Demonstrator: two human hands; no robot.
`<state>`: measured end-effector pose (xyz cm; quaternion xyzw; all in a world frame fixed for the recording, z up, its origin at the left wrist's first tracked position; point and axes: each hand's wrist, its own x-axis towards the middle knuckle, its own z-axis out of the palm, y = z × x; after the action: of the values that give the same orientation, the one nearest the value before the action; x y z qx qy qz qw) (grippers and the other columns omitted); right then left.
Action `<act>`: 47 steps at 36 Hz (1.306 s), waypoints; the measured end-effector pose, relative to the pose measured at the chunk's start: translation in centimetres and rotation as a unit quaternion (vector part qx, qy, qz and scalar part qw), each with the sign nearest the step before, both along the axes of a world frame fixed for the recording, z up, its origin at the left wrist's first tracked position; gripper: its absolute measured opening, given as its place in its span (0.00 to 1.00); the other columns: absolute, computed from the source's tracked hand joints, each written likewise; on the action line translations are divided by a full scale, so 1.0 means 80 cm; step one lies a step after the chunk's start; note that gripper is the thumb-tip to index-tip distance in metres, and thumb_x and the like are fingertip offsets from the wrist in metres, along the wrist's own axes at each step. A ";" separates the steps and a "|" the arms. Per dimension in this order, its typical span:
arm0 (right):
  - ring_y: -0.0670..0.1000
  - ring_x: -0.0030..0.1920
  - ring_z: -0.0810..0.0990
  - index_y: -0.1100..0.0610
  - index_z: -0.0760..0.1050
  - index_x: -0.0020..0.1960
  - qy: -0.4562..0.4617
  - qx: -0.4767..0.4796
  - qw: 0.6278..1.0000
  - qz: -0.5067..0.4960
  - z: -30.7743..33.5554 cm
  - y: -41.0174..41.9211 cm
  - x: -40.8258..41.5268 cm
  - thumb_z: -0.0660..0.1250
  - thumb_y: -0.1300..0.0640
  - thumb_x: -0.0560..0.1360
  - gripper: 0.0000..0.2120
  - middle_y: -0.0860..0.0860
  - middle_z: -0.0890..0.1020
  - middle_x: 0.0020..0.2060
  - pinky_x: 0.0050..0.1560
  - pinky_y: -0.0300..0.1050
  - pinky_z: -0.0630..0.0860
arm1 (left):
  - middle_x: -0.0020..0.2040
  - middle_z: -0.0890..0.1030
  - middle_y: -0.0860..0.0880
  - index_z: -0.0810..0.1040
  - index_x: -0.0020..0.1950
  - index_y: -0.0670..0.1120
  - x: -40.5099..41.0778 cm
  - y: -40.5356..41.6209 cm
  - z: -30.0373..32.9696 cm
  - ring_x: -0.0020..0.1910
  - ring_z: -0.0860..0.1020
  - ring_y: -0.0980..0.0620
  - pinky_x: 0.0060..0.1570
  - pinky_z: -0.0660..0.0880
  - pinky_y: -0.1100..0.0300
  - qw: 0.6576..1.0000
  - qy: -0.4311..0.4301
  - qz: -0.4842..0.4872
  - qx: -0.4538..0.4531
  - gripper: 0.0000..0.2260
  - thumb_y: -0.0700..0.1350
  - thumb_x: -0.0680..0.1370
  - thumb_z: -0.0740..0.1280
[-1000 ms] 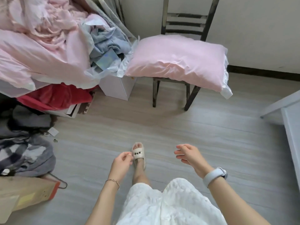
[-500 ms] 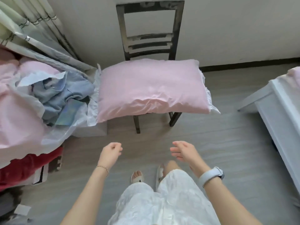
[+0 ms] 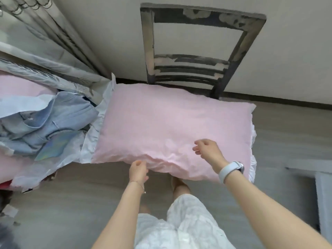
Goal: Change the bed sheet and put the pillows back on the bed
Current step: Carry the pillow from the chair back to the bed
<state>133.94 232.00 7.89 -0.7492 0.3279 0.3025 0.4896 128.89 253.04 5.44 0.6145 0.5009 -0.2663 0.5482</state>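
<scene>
Laundry heap (image 3: 45, 123) crowding pillow's (image 3: 170, 126) left

We count one soft pink rectangular fabric pillow (image 3: 172, 126), just at our fingertips. Behind it stands one dark, worn wooden slat-back chair (image 3: 199, 40). We count two bare hands, the left hand (image 3: 137, 170) and the right hand (image 3: 209, 151), and one white wristband (image 3: 230, 170).

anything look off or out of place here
The pink pillow lies on a chair, not a bed, overhanging the seat on both sides. The chair's dark paint is badly chipped. On the left, clothes sit in a loose, crumpled heap.
</scene>
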 end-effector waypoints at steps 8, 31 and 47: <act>0.59 0.65 0.71 0.60 0.67 0.69 -0.108 -0.160 0.953 0.234 -0.050 -0.004 0.221 0.53 0.57 0.80 0.19 0.57 0.72 0.66 0.61 0.45 0.66 | 0.70 0.66 0.48 0.59 0.74 0.46 0.037 -0.026 -0.074 0.68 0.66 0.45 0.53 0.69 0.52 0.956 0.106 0.265 -0.073 0.32 0.60 0.76 0.64; 0.65 0.60 0.73 0.58 0.68 0.60 -0.075 -0.256 0.905 0.332 -0.074 0.049 0.245 0.46 0.42 0.80 0.24 0.61 0.76 0.60 0.65 0.59 0.64 | 0.52 0.81 0.49 0.76 0.61 0.41 0.040 0.003 -0.077 0.44 0.80 0.54 0.39 0.76 0.61 0.900 0.005 0.433 -0.053 0.20 0.48 0.72 0.73; 0.57 0.44 0.70 0.57 0.65 0.44 -0.196 -0.237 0.949 0.078 0.058 -0.021 0.041 0.50 0.46 0.80 0.16 0.45 0.70 0.34 0.52 0.53 0.65 | 0.59 0.79 0.52 0.74 0.65 0.44 -0.009 0.026 0.014 0.57 0.78 0.54 0.59 0.73 0.57 0.964 -0.175 0.202 -0.007 0.22 0.48 0.73 0.72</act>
<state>137.23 230.35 12.51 -0.9111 0.2286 0.1008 0.3279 128.20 255.14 6.59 0.5332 0.5094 -0.0422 0.6741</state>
